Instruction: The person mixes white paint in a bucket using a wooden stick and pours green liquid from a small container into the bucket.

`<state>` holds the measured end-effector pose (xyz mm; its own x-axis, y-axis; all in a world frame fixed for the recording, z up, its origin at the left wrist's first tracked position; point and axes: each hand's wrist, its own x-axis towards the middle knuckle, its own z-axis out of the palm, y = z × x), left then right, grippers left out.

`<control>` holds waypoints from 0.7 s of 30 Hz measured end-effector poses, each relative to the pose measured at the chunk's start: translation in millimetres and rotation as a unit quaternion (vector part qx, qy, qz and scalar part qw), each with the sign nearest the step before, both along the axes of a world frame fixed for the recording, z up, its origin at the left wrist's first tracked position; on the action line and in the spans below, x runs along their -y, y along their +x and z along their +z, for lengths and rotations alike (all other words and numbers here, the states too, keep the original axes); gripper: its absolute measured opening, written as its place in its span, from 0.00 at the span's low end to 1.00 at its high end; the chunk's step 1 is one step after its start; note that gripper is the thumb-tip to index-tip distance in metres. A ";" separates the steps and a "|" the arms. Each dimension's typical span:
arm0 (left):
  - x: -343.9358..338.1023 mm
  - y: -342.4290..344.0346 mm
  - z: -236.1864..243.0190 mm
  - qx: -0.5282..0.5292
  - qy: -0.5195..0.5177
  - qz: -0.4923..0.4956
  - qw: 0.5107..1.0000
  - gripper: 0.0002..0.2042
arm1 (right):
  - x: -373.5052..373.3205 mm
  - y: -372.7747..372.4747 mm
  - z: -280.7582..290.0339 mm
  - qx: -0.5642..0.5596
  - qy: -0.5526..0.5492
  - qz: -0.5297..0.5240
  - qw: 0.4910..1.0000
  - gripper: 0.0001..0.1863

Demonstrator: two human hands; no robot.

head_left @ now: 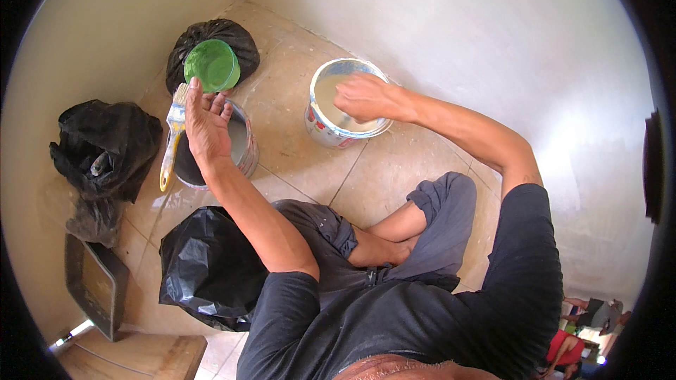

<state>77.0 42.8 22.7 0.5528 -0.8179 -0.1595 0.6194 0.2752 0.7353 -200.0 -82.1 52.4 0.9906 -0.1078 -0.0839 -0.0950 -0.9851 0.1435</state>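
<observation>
My left hand (208,130) is raised palm up over a paint bucket (248,158). Its thumb overlaps the edge of a green plastic cup (211,65), whose mouth faces up, and the other fingers curl below it; the grip is partly hidden. Just left of this hand, a flat paintbrush (173,134) with pale bristles and a yellow-and-white handle lies against the bucket's side. My right hand (367,97) is closed in a fist over the mouth of a white bucket (322,127) holding cream-coloured liquid. Whatever that fist holds is hidden.
Black plastic bags stand at the back (243,42), at the left (105,141) and by my left side (211,260). A dark tray (98,285) leans near a wooden board (134,355). Tiled floor (282,148) meets pale walls. People (567,352) appear at lower right.
</observation>
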 end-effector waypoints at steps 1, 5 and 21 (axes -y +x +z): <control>-0.5 0.1 0.5 0.002 0.002 0.000 1.000 0.26 | 2.3 9.4 2.1 0.005 -0.004 -0.008 1.000 0.03; 1.8 -5.5 3.6 0.002 0.000 -0.008 1.000 0.26 | 42.2 3.3 -15.7 0.061 -0.033 -0.056 0.996 0.05; 1.5 -2.6 1.7 0.014 0.011 -0.003 1.000 0.30 | 26.2 -51.3 55.6 -0.017 -0.004 -0.203 0.979 0.06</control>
